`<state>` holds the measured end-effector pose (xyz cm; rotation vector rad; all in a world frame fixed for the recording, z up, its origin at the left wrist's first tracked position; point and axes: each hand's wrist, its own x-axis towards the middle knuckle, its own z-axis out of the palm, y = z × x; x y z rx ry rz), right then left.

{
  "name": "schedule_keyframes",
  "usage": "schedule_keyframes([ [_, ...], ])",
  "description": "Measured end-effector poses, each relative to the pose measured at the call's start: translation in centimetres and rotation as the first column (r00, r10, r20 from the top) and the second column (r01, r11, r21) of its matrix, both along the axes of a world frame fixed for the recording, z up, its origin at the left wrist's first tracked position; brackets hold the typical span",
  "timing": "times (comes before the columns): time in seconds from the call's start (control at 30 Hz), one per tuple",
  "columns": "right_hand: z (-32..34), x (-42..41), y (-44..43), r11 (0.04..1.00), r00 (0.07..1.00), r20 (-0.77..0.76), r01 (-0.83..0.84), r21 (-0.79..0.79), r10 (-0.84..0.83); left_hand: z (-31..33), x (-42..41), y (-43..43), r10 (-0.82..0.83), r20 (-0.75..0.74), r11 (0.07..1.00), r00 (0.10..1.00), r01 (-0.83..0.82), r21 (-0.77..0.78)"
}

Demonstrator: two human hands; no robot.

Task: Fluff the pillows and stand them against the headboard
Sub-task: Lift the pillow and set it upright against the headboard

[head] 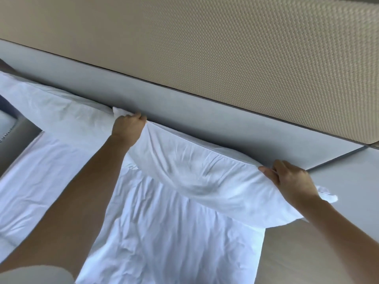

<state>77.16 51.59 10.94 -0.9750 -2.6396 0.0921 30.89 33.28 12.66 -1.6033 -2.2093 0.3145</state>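
Observation:
A white pillow [196,175] stretches between my two hands, its long upper edge against the grey headboard [184,111]. My left hand [128,128] pinches its upper left corner at the headboard. My right hand [291,181] grips its right end, where a flap of pillowcase sticks out past my wrist. The pillow sags in the middle. A second white pillow [57,111] lies to the left, also along the headboard, its right corner touching my left hand.
A wrinkled white sheet [164,232] covers the bed below the pillows. A beige textured wall panel [225,48] rises above the headboard. The tan floor [297,259] shows to the right of the bed and a grey ledge [352,171] behind my right hand.

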Motion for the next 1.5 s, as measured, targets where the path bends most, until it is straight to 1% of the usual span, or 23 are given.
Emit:
schedule_keyframes([
  [0.07,0.0,-0.5,0.7,1.0,1.0,0.003,-0.005,0.02,0.005,-1.2,0.6,-0.5,0.114,0.095,0.993,0.989,-0.11,-0.045],
  [0.13,1.1,0.1,1.8,0.997,1.0,-0.022,-0.012,0.075,0.014,-0.9,0.9,-0.4,0.115,0.128,0.993,0.985,-0.111,-0.043],
  [0.27,2.6,0.9,2.7,0.989,0.999,-0.031,-0.03,0.143,0.035,1.0,1.0,0.6,0.083,0.031,0.996,0.996,-0.083,-0.017],
  [0.37,2.0,1.3,2.3,0.994,0.999,0.032,-0.017,0.107,0.014,0.2,1.1,1.1,0.064,-0.044,0.998,0.997,-0.063,0.025],
  [0.43,2.2,1.4,1.8,0.997,0.998,0.061,0.014,0.074,-0.018,-0.8,1.2,1.2,0.067,-0.025,0.997,0.997,-0.066,0.031],
  [0.53,3.2,1.1,1.1,0.993,0.997,0.072,-0.008,0.122,-0.001,-1.5,1.3,1.6,0.07,-0.007,0.998,0.998,-0.07,0.008],
  [0.6,3.3,0.6,0.9,0.992,0.997,0.069,0.018,0.126,-0.027,-2.0,1.8,1.5,0.08,0.042,0.994,0.996,-0.082,0.069],
  [0.7,3.1,-0.7,0.3,0.995,0.988,0.14,0.08,-0.066,-0.07,-3.0,3.3,0.9,0.067,0.28,0.931,0.958,-0.161,0.327],
  [0.77,3.4,-3.0,-0.4,0.995,0.994,0.101,0.041,-0.093,-0.031,-4.1,4.1,0.1,-0.001,0.481,0.836,0.877,-0.263,0.482],
  [0.83,4.6,-7.3,-2.3,0.993,1.0,-0.002,-0.014,-0.119,0.013,-4.3,5.1,-1.3,-0.057,0.583,0.724,0.811,-0.368,0.583],
  [0.87,4.8,-10.0,-3.4,0.988,0.997,-0.021,-0.08,-0.131,0.078,-4.5,5.6,-2.0,-0.076,0.622,0.638,0.779,-0.441,0.631],
  [0.9,4.8,-13.1,-4.2,0.975,0.987,-0.029,-0.163,-0.148,0.16,-4.9,6.1,-2.8,-0.086,0.66,0.517,0.746,-0.533,0.67],
  [0.97,4.1,-19.8,-5.1,0.932,0.943,-0.066,-0.332,-0.147,0.326,-7.0,7.2,-4.5,-0.1,0.748,0.235,0.657,-0.714,0.659],
  [1.0,3.2,-23.6,-5.5,0.903,0.913,-0.072,-0.409,-0.131,0.402,-8.6,7.6,-5.5,-0.088,0.801,0.129,0.593,-0.79,0.599],
  [1.03,2.4,-27.3,-6.0,0.874,0.883,-0.073,-0.47,-0.121,0.464,-10.6,8.0,-6.4,-0.066,0.858,0.069,0.509,-0.856,0.513],
  [1.1,0.7,-34.2,-7.0,0.836,0.843,-0.044,-0.537,-0.111,0.535,-15.0,8.5,-8.2,-0.034,0.957,0.012,0.289,-0.957,0.29],
  [1.13,0.2,-36.9,-7.2,0.838,0.842,-0.002,-0.537,-0.101,0.539,-16.8,8.8,-8.6,-0.029,0.983,-0.003,0.18,-0.984,0.18],
  [1.2,-0.8,-40.9,-7.5,0.85,0.846,0.079,-0.525,-0.052,0.527,-20.3,9.3,-9.1,-0.007,1.0,-0.031,0.031,-0.999,0.031],
  [1.23,-1.1,-42.2,-7.5,0.861,0.858,0.079,-0.508,-0.022,0.508,-22.2,9.2,-8.9,-0.009,1.0,-0.028,-0.02,-0.999,-0.021],
  [1.3,-0.9,-43.3,-7.3,0.874,0.875,0.001,-0.485,0.025,0.485,-25.1,8.4,-8.2,-0.073,0.987,-0.021,-0.144,-0.989,-0.146],
  [1.37,-0.3,-43.0,-7.1,0.864,0.861,-0.069,-0.5,0.063,0.504,-27.2,7.4,-7.4,-0.231,0.938,-0.056,-0.258,-0.959,-0.277],
  [1.43,0.3,-42.2,-6.8,0.842,0.834,-0.11,-0.536,0.068,0.54,-28.8,6.3,-6.6,-0.387,0.864,-0.077,-0.321,-0.923,-0.377],
  [1.5,0.8,-41.5,-6.6,0.824,0.817,-0.115,-0.564,0.046,0.565,-31.2,5.1,-5.7,-0.518,0.782,-0.076,-0.346,-0.892,-0.446],
])
